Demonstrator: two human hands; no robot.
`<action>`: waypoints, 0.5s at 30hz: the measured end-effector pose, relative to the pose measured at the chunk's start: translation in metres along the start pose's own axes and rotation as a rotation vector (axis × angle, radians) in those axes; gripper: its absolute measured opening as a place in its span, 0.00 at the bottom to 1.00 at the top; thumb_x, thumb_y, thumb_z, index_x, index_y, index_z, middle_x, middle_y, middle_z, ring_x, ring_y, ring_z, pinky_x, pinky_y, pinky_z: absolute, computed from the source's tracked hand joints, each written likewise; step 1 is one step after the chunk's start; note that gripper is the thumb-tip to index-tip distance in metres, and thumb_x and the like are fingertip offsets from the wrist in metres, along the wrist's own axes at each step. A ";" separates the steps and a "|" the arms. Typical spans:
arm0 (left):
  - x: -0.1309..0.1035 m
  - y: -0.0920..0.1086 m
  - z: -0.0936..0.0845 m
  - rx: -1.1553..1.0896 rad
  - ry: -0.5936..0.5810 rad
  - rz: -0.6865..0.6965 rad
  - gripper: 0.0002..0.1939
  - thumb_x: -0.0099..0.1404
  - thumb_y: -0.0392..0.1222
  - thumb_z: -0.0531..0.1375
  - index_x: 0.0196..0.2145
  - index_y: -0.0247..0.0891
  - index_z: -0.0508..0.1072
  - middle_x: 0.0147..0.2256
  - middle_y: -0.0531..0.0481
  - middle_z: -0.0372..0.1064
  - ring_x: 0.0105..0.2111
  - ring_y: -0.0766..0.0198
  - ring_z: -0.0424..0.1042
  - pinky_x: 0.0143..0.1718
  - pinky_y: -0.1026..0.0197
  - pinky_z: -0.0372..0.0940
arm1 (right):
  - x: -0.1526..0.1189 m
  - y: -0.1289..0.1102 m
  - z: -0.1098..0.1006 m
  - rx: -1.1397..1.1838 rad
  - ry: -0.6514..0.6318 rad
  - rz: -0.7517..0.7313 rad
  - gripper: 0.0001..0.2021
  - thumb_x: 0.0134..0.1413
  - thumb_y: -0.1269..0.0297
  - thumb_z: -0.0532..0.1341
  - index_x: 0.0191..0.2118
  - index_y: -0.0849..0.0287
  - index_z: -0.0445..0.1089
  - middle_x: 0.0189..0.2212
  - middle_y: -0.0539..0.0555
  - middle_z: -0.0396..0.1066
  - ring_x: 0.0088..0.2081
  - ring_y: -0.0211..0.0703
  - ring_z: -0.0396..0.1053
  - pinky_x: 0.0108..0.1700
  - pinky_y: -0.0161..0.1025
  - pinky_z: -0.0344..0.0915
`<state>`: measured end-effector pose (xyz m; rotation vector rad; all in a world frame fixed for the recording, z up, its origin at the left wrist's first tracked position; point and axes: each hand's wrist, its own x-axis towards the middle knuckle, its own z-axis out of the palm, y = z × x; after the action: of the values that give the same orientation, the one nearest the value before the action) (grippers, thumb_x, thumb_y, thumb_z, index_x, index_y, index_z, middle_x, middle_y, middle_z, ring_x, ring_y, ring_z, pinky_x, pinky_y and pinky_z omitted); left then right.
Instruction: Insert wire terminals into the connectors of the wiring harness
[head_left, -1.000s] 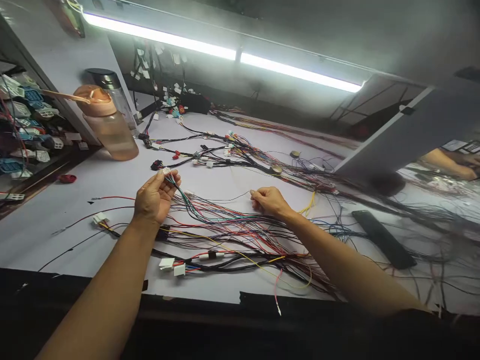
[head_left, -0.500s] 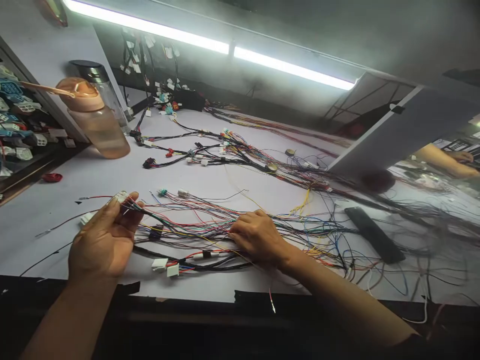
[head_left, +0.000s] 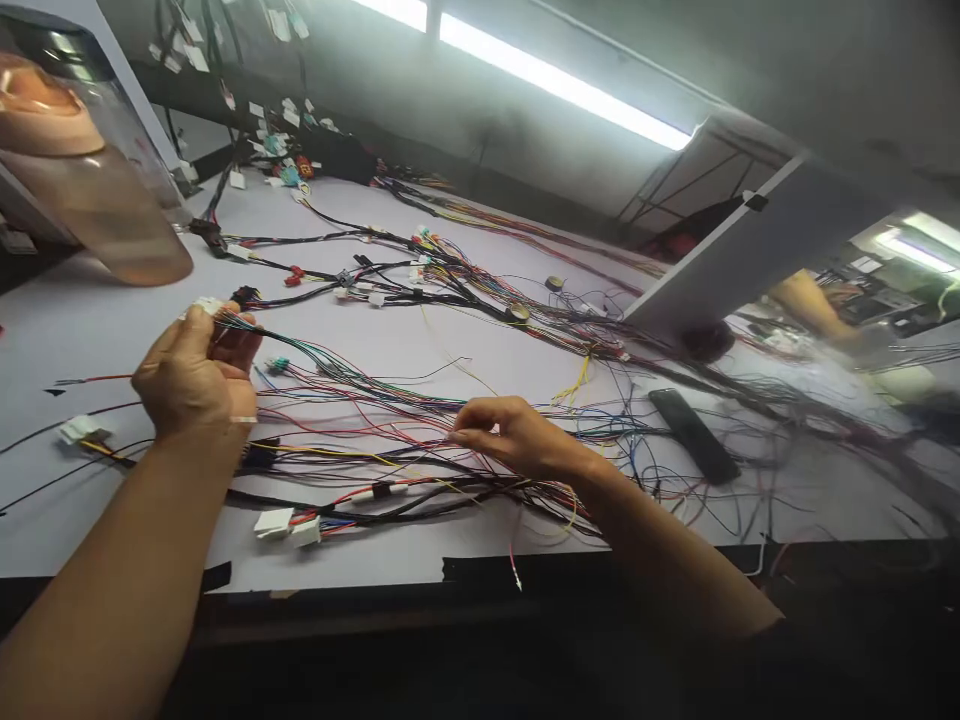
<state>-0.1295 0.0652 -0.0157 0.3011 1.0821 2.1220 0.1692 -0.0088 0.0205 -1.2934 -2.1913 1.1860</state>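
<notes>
At left of centre, my left hand (head_left: pixel 191 390) is pinching a white connector (head_left: pixel 206 306) between thumb and fingers; its wires (head_left: pixel 322 355) are running right. Near centre, my right hand (head_left: pixel 517 435) is curling, thumb and forefinger closing over the strands; I can't tell whether they're gripping any. Crossing strands could be snagging if I'm pulling, straining the connector. The red lead (head_left: pixel 513 556), dangling at lower centre, could be catching my forearm. My fingers are hiding the connector's underside; the left edge is cropping the bottle (head_left: pixel 97 200); a co-worker's arm (head_left: pixel 806 305) is blurring at right.
</notes>
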 end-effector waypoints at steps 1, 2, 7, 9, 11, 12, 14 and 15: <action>0.003 -0.001 -0.002 0.005 -0.002 0.016 0.04 0.55 0.25 0.59 0.29 0.29 0.72 0.27 0.47 0.71 0.26 0.66 0.73 0.34 0.60 0.73 | -0.001 -0.001 -0.007 0.095 0.008 -0.020 0.08 0.60 0.61 0.61 0.34 0.61 0.71 0.29 0.50 0.70 0.32 0.35 0.66 0.37 0.34 0.61; 0.005 -0.002 -0.004 0.006 -0.004 0.032 0.05 0.54 0.25 0.59 0.29 0.29 0.72 0.27 0.47 0.71 0.26 0.65 0.73 0.34 0.59 0.74 | -0.001 -0.002 -0.012 0.188 0.022 -0.040 0.10 0.60 0.60 0.62 0.34 0.62 0.70 0.28 0.50 0.69 0.31 0.35 0.65 0.37 0.34 0.62; 0.010 -0.006 -0.006 0.020 0.028 0.075 0.06 0.51 0.24 0.58 0.26 0.30 0.71 0.25 0.47 0.70 0.28 0.63 0.74 0.31 0.59 0.74 | -0.005 -0.003 -0.027 0.516 0.110 -0.112 0.14 0.56 0.55 0.65 0.34 0.62 0.68 0.27 0.49 0.68 0.30 0.34 0.66 0.36 0.35 0.65; 0.009 -0.006 -0.005 0.028 0.037 0.069 0.05 0.52 0.25 0.58 0.26 0.30 0.71 0.25 0.47 0.70 0.28 0.63 0.74 0.32 0.59 0.74 | -0.011 -0.007 -0.024 0.525 0.090 -0.111 0.13 0.56 0.56 0.65 0.34 0.62 0.69 0.26 0.49 0.68 0.29 0.34 0.66 0.35 0.34 0.65; 0.006 -0.004 -0.005 0.029 0.033 0.072 0.05 0.53 0.25 0.57 0.26 0.30 0.71 0.25 0.47 0.70 0.27 0.63 0.74 0.33 0.58 0.74 | -0.016 -0.013 -0.019 0.471 -0.007 -0.095 0.13 0.57 0.57 0.65 0.36 0.63 0.71 0.29 0.51 0.70 0.31 0.34 0.67 0.36 0.34 0.66; 0.005 -0.003 -0.004 0.030 0.033 0.075 0.05 0.54 0.26 0.57 0.26 0.30 0.71 0.25 0.46 0.70 0.26 0.63 0.73 0.33 0.57 0.74 | -0.018 -0.015 -0.016 0.425 -0.057 -0.083 0.13 0.58 0.57 0.64 0.39 0.63 0.72 0.31 0.52 0.72 0.34 0.35 0.69 0.38 0.34 0.66; 0.003 -0.001 -0.004 0.030 0.038 0.064 0.04 0.56 0.26 0.57 0.27 0.30 0.71 0.26 0.46 0.70 0.26 0.64 0.73 0.34 0.58 0.74 | -0.019 -0.017 -0.011 0.304 -0.087 -0.064 0.14 0.62 0.57 0.60 0.44 0.62 0.73 0.38 0.54 0.74 0.40 0.38 0.70 0.42 0.35 0.66; 0.002 -0.001 -0.003 0.031 0.043 0.058 0.04 0.56 0.27 0.57 0.27 0.30 0.71 0.26 0.46 0.70 0.26 0.64 0.74 0.34 0.58 0.74 | -0.018 -0.016 -0.010 0.227 -0.053 -0.051 0.14 0.63 0.57 0.58 0.45 0.62 0.73 0.39 0.54 0.74 0.41 0.38 0.70 0.43 0.35 0.65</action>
<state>-0.1323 0.0647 -0.0185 0.3064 1.1443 2.1740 0.1765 -0.0231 0.0415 -1.1185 -2.0421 1.4162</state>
